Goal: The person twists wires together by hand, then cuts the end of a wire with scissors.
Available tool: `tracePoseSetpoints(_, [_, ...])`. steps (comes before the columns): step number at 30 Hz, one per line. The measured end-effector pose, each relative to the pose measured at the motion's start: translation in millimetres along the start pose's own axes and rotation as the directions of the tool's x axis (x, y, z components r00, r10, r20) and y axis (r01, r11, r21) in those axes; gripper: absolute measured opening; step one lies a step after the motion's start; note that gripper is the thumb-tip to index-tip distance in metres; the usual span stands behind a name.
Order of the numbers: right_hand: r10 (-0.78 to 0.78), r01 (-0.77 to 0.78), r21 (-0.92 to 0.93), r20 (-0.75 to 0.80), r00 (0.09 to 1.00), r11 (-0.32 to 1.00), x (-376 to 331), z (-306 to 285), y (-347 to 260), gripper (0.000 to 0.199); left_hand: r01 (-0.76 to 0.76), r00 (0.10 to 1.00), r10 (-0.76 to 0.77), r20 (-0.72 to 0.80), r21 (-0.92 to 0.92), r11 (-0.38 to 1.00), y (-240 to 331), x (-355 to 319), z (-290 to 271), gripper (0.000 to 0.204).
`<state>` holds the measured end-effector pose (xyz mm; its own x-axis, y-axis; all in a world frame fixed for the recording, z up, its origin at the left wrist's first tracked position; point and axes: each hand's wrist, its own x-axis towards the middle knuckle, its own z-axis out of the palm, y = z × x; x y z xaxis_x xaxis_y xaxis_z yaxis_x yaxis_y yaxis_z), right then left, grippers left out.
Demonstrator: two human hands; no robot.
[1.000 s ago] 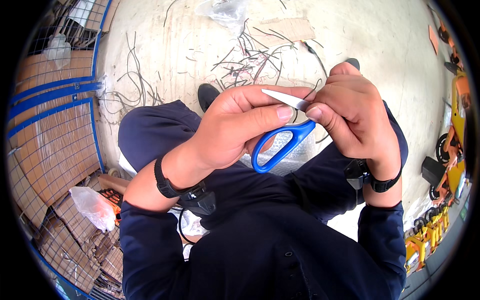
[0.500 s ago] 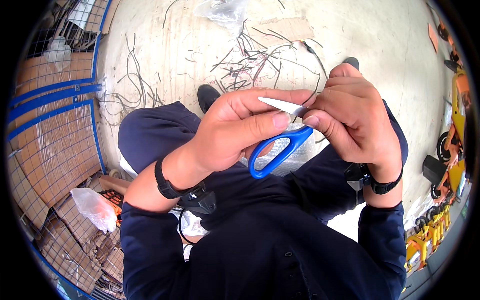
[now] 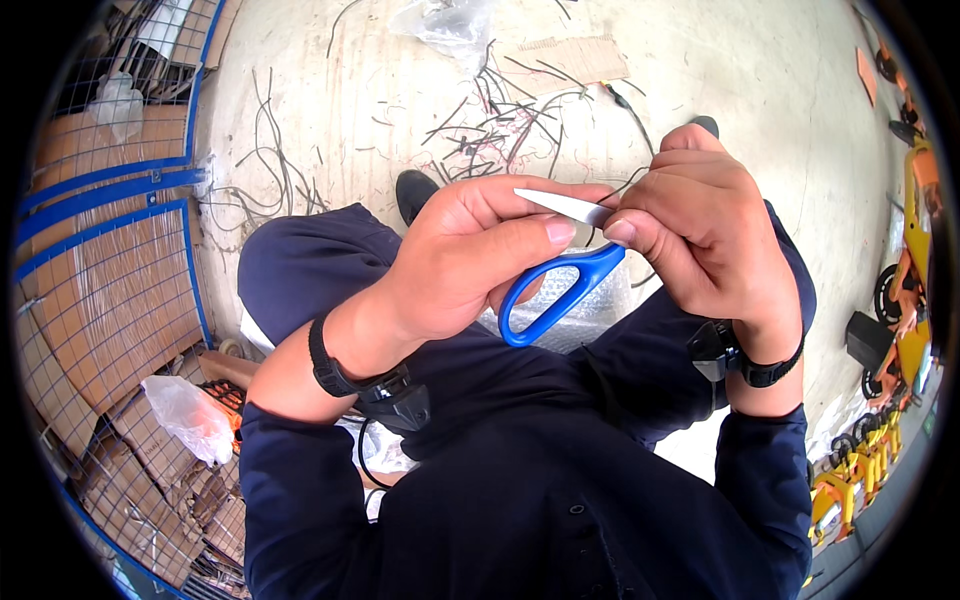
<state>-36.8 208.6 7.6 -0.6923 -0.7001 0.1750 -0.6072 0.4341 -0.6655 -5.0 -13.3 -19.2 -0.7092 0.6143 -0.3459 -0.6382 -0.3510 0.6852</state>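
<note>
A pair of blue-handled scissors (image 3: 555,300) is spread wide between my hands, its bare blade (image 3: 558,204) pointing left across my left fingers. My right hand (image 3: 700,220) is closed round the pivot end, thumb at the blade's base; the rest of the scissors is hidden in it. A thin black cable (image 3: 627,183) loops from my right fingers to the left fingertips and passes behind the blade. My left hand (image 3: 460,250) is closed, thumb beside the blade, and seems to pinch the cable; the exact grip is hidden. The blue loop hangs below the left thumb.
Cut black and red wire pieces (image 3: 510,120) litter the floor ahead, beside a cardboard sheet (image 3: 570,62) and a clear plastic bag (image 3: 445,25). Bubble wrap (image 3: 590,310) lies between my legs. A blue mesh cage (image 3: 110,190) with cardboard stands left; yellow wheeled frames (image 3: 915,250) line the right.
The blade has tipped slightly flatter and the blue loop has risen a little. The cable near my right fingers now bends in a tighter curve. Both hands remain nearly in place.
</note>
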Motion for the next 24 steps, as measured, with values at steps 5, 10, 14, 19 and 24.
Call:
tracePoseSetpoints(5, [-0.022,0.021,-0.019,-0.025,0.999,1.000,0,1,2,0.015,0.009,0.997,-0.009,-0.078,0.001,1.000,-2,-1,2,0.036])
tracePoseSetpoints(10, [0.014,-0.029,-0.076,-0.195,0.981,0.997,-4,-12,20,0.018,-0.174,0.985,0.174,0.009,0.045,0.984,5,-7,-4,0.032])
tracePoseSetpoints(14, [0.185,-0.135,0.253,-0.186,0.965,0.958,-12,-18,28,0.021,-0.272,0.962,0.272,0.011,0.026,0.962,4,-5,-2,0.032])
tracePoseSetpoints(19, [0.215,-0.006,0.793,-0.158,0.964,0.609,-7,1,29,0.028,-0.184,0.983,0.185,-0.017,0.075,0.980,3,-2,8,0.035])
tracePoseSetpoints(24, [0.370,-0.232,0.788,0.005,0.929,0.570,-3,11,19,0.019,-0.157,0.987,0.153,0.037,0.114,0.981,4,-2,6,0.037])
